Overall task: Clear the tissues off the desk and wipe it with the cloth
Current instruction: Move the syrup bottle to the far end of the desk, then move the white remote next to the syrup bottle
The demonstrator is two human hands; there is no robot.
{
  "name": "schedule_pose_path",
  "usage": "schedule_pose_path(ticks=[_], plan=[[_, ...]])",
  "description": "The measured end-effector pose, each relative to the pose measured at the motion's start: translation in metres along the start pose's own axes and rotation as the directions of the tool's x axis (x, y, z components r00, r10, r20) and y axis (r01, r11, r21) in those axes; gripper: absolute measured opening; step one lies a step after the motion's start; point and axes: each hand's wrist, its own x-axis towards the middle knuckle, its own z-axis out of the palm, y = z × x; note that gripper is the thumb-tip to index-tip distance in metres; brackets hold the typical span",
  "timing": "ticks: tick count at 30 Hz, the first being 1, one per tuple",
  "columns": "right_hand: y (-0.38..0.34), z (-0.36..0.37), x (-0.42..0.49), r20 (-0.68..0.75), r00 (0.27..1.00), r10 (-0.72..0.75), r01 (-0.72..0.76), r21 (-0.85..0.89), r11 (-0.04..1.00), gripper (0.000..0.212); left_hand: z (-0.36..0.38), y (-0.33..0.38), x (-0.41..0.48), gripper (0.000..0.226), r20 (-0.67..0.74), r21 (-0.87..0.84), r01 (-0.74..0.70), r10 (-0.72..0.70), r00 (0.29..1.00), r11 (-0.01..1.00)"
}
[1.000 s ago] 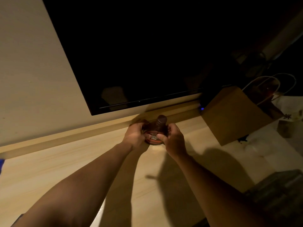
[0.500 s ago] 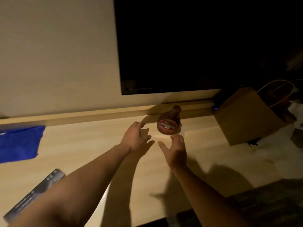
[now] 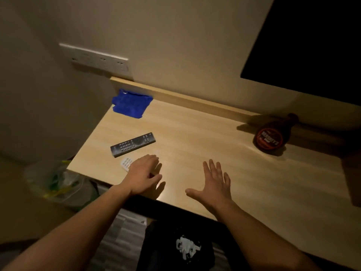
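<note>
Dim, warm light falls on a smooth pale wood-grain tabletop (image 3: 195,137). Nearest, the left hand (image 3: 143,176) is lowered flat, fingers loosely spread, nothing gripped; a small white keypad-like object (image 3: 126,163) is partly hidden beneath its fingers. The right hand (image 3: 214,184) is held open and empty. Just beyond the left hand a hard black remote (image 3: 132,144) is seen, and it could be knocked off the edge by a careless sweep. Far beyond lies the soft, crumpled blue cloth (image 3: 131,103). Well right of the right hand a glossy brown bottle (image 3: 270,136) could be toppled. No tissues are visible.
</note>
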Motion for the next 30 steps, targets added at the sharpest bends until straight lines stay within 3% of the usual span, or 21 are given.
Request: schedule_pose_path(ticks=[3, 5, 13, 18, 25, 30], plan=[[0.009, 0.019, -0.002, 0.018, 1.000, -0.025, 0.027, -0.093, 0.995, 0.137, 0.004, -0.039, -0.028, 0.089, 0.100, 0.109, 0.070, -0.081, 0.992, 0.992], [0.013, 0.029, -0.001, -0.046, 0.998, -0.038, 0.032, -0.137, 0.990, 0.136, 0.007, -0.060, -0.034, 0.091, 0.106, 0.176, 0.061, -0.080, 0.991, 0.983], [0.017, 0.043, 0.000, -0.135, 0.989, -0.055, 0.028, -0.196, 0.980, 0.132, -0.003, -0.081, -0.008, 0.077, 0.020, 0.289, 0.014, -0.020, 1.000, 0.957], [0.017, 0.045, 0.000, -0.148, 0.988, -0.047, 0.016, -0.206, 0.978, 0.131, -0.014, -0.087, 0.015, 0.070, 0.096, 0.424, -0.057, 0.017, 0.995, 0.904], [0.017, 0.042, -0.001, -0.135, 0.990, -0.043, 0.016, -0.199, 0.980, 0.130, -0.018, -0.091, 0.015, 0.039, 0.099, 0.395, -0.156, 0.128, 0.987, 0.905], [0.015, 0.038, -0.003, -0.128, 0.991, -0.034, 0.015, -0.147, 0.989, 0.130, -0.013, -0.073, -0.006, 0.052, 0.052, 0.317, -0.019, 0.003, 0.999, 0.948]])
